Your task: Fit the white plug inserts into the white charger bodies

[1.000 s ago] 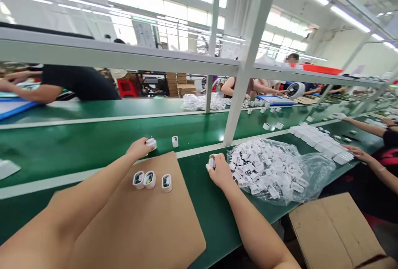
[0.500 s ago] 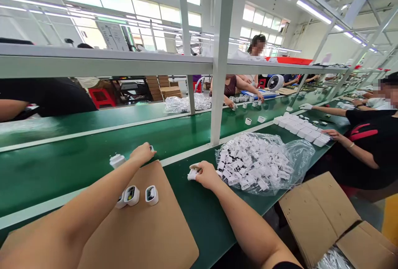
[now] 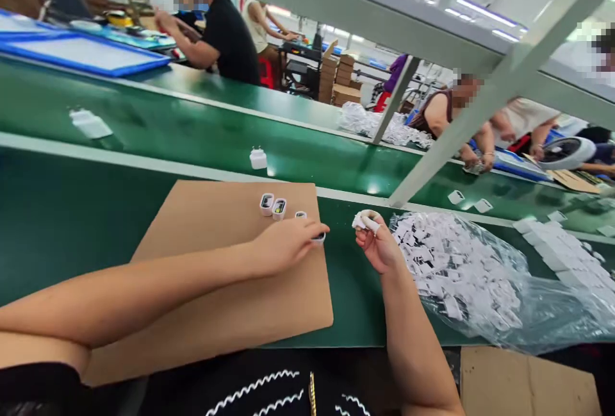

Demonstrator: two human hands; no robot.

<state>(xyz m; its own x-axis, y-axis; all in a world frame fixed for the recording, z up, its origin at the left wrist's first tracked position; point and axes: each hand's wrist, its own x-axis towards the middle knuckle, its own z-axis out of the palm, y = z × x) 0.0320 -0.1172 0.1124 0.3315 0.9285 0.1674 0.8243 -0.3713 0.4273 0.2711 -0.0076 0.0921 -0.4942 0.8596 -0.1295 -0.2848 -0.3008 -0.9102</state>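
My left hand (image 3: pixel 287 241) reaches over the brown cardboard sheet (image 3: pixel 230 304), fingers closed on a white charger housing (image 3: pixel 318 237) near the sheet's right edge; the hand covers most of it. Three more open-topped housings stand close by: one (image 3: pixel 266 204) with dark insides, one (image 3: pixel 279 209) showing a yellow part, and one (image 3: pixel 300 215) partly behind my hand. Raised over the green bench, my right hand (image 3: pixel 379 246) pinches a small white plastic piece (image 3: pixel 359 220). White coverings show on its thumb and forefinger. Right of it lies a clear bag (image 3: pixel 461 268) full of white plastic pieces.
On the green conveyor (image 3: pixel 192 137) lie a white plug charger (image 3: pixel 258 158) and another (image 3: pixel 90 124) farther left. A slanting metal post (image 3: pixel 446 140) rises beyond my right hand. Rows of white housings (image 3: pixel 567 249) stand at the right. Co-workers sit across the belt.
The view has swung left and down. My left hand has come back from the conveyor's edge to the cardboard with a housing in its fingers. My right hand still holds the small white piece.
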